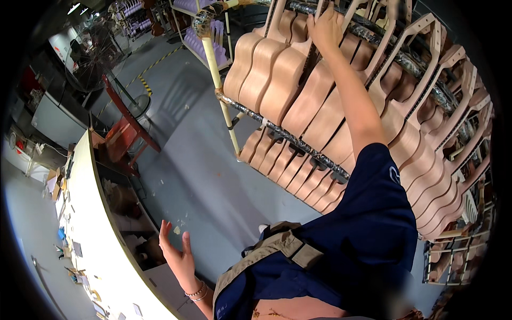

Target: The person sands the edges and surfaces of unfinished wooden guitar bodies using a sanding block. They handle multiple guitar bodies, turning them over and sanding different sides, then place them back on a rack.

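One hand, the right [326, 29], is up at the top middle of the frame, fingers curled right at a guitar neck [309, 57], though I can't tell if they're actually gripping it. Bare-wood guitar bodies [274, 80] line the rack [212, 61] just below, while the left hand [180, 261] hangs open and empty, lower left.

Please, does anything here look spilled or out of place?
Yes, slightly: a few small pale scraps lie loose on the grey floor, seen just beyond the left hand. They look like litter, though too small to identify.
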